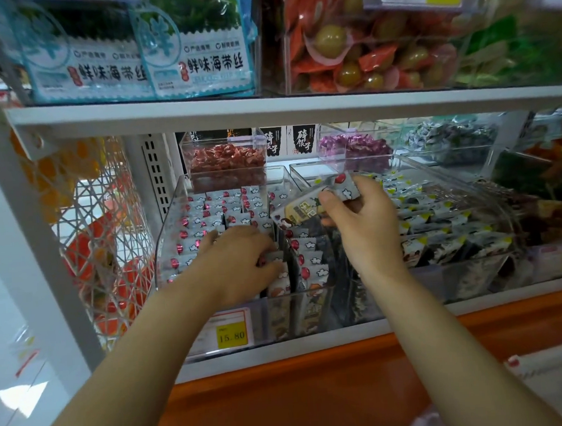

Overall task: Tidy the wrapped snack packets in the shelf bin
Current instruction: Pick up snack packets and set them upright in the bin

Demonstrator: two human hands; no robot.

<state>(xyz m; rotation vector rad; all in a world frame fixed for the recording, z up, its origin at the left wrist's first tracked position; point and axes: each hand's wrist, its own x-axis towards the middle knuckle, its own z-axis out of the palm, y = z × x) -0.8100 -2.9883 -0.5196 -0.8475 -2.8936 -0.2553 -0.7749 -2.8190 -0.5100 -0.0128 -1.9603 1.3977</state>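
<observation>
A clear plastic shelf bin (167,233) holds rows of small grey snack packets (213,207) printed with red dots and white clouds. My left hand (240,261) lies palm down on the packets near the bin's front middle, fingertips curled onto one packet at the divider. My right hand (362,221) is raised above the bin and pinches a few of the same packets (308,204), held tilted, between thumb and fingers. More packets stand upright in the narrow section (309,267) below the right hand.
A neighbouring clear bin (445,229) on the right holds grey packets with yellow corners. Behind stand clear boxes of red sweets (225,160) and purple sweets (354,149). A yellow price tag (231,336) sits on the front rail. A white shelf board (266,110) hangs close overhead.
</observation>
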